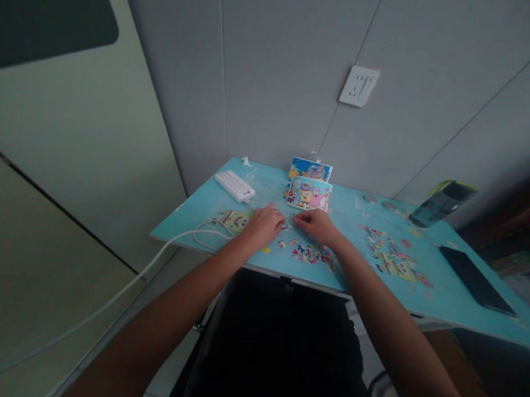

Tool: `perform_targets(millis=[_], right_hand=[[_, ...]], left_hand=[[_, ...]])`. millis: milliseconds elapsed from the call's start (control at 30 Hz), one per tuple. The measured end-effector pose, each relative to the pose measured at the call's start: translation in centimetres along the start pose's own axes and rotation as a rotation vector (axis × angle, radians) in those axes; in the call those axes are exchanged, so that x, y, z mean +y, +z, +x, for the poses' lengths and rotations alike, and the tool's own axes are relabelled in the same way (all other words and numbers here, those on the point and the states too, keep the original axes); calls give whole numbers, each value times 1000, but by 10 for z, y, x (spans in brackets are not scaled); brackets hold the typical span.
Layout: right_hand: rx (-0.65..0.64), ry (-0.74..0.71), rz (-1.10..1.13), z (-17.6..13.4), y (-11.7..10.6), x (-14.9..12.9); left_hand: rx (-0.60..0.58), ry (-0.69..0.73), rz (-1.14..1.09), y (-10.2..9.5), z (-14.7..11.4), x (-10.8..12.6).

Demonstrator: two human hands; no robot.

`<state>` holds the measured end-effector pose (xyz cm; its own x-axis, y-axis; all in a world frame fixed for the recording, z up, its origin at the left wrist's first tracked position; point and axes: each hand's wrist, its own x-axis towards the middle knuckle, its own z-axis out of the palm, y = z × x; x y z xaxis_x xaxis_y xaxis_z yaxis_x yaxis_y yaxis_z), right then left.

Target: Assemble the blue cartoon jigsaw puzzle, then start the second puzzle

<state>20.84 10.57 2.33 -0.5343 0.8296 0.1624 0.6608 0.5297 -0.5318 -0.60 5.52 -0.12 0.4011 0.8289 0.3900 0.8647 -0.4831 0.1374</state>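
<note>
My left hand (pixel 267 224) rests low over the blue tabletop, its fingers bent and closed at the edge of a small colourful puzzle piece (pixel 285 227). Facing it, my right hand (pixel 317 226) makes a pinch with thumb and forefinger; whatever sits in that pinch is too small to name. Just below the hands lies a loose pile of tiny puzzle pieces (pixel 307 253), some partly behind my right wrist. Behind the hands a cartoon picture card (pixel 310 192) leans upright against a second, bluer card (pixel 313 169).
A white power bank (pixel 235 185) lies at the left, its white cable (pixel 178 236) running off the edge past a yellow cartoon picture (pixel 235 220). On the right are more puzzle parts (pixel 397 266), a black phone-like slab (pixel 476 279) and a dark bottle (pixel 441 204). A wall (pixel 280 75) bounds the back.
</note>
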Motion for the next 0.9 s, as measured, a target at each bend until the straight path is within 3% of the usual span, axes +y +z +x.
perform_targets(millis=[167,567,900], right_hand=[[-86,-55,28,3,2,3],[28,3,89,6,15,18],[5,1,177,10,14,19]], left_hand=[[2,5,21,1,-1,0],[12,-67,60,-2,-2,2],[-2,-96,55,1,0,0]])
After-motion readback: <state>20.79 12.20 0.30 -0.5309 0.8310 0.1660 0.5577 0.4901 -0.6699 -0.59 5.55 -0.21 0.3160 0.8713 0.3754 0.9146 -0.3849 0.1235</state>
